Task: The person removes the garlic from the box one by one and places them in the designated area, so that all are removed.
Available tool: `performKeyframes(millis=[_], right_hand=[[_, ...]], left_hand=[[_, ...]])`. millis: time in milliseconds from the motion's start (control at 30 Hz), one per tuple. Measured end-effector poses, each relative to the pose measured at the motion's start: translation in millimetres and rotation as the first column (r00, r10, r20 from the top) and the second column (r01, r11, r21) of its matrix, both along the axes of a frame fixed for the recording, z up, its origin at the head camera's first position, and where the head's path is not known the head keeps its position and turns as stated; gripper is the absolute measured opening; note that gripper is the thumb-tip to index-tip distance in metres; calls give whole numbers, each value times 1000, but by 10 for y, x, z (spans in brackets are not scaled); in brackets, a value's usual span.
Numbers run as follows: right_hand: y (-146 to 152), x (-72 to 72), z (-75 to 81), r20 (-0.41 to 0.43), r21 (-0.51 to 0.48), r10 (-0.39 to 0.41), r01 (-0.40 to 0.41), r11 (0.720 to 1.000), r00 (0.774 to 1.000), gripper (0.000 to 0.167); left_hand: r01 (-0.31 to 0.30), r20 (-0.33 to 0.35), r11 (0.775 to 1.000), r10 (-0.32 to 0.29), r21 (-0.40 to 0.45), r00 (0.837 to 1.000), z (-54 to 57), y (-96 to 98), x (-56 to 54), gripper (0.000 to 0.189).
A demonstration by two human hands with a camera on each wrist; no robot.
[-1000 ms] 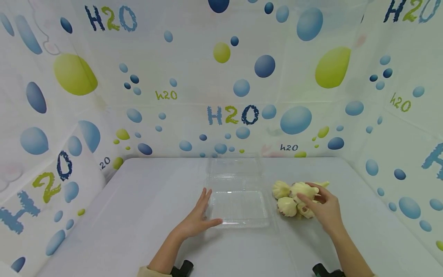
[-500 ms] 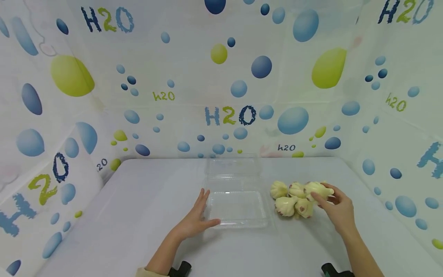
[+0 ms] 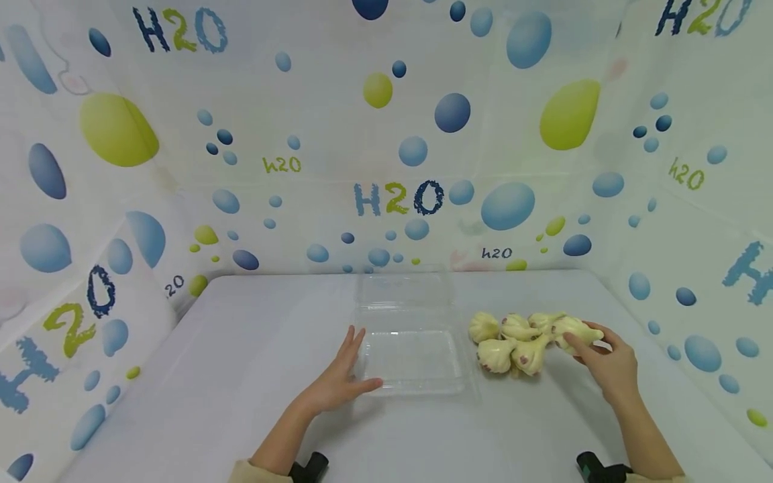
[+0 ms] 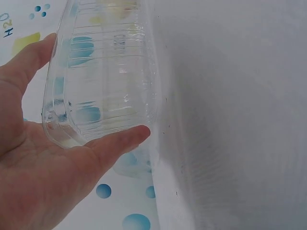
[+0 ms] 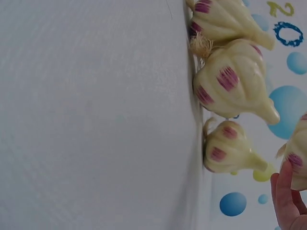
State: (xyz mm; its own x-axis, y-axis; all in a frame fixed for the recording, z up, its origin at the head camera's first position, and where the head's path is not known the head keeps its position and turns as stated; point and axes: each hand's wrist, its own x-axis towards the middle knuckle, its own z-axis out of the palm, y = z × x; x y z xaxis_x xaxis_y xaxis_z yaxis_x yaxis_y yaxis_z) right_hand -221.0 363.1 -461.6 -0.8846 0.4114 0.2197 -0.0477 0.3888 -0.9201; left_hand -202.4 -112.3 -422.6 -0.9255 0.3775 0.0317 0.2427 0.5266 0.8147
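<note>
My right hand (image 3: 612, 365) pinches a pale garlic bulb (image 3: 570, 330) between thumb and fingers at the right end of a group of bulbs. In the right wrist view that held garlic bulb (image 5: 298, 155) is cut off by the right edge. Several other garlic bulbs (image 3: 495, 355) lie close together to the left of it, with purple patches on their skins. Left of them stands a clear plastic clamshell container (image 3: 423, 388), its lid (image 3: 404, 292) laid back. My left hand (image 3: 335, 386) rests at its near left corner, fingers spread along the left side and thumb at the front.
A white cloth covers the table (image 3: 253, 335). Behind it and at both sides hangs a white curtain (image 3: 338, 114) printed with blue and green drops and lettering. A black wrist mount (image 3: 311, 466) shows below each hand.
My right hand has moved to the right with its garlic bulb, from above the group to its right end. More bulbs beneath are now uncovered. The left hand stays at the container.
</note>
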Motion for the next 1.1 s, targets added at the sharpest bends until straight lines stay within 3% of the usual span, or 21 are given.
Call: performKeyframes(millis=[167, 300, 433, 700, 900, 1100], right_hand=[[-217, 196, 396, 88, 13, 24, -26, 1000, 996, 64], [-290, 249, 511, 169, 36, 36, -43, 998, 985, 65], [-278, 241, 517, 244, 42, 88, -102, 994, 966, 69], [-233, 198, 536, 404, 61, 168, -210, 976, 899, 80], [-236, 142, 528, 463, 75, 192, -254, 964, 865, 85], [-240, 95, 483, 480, 102, 230, -314, 944, 846, 86]], left_hand=[[-6, -1, 1000, 6, -9, 1000, 6, -12, 0, 94], [-5, -2, 1000, 5, -13, 1000, 10, -24, 3, 94], [0, 2, 1000, 0, -8, 1000, 5, -34, -1, 94], [13, 5, 1000, -13, -17, 1000, 2, -40, -8, 94], [20, -2, 1000, -20, -24, 1000, 18, -25, -20, 92], [22, 6, 999, -22, -23, 1000, 22, -14, -24, 92]])
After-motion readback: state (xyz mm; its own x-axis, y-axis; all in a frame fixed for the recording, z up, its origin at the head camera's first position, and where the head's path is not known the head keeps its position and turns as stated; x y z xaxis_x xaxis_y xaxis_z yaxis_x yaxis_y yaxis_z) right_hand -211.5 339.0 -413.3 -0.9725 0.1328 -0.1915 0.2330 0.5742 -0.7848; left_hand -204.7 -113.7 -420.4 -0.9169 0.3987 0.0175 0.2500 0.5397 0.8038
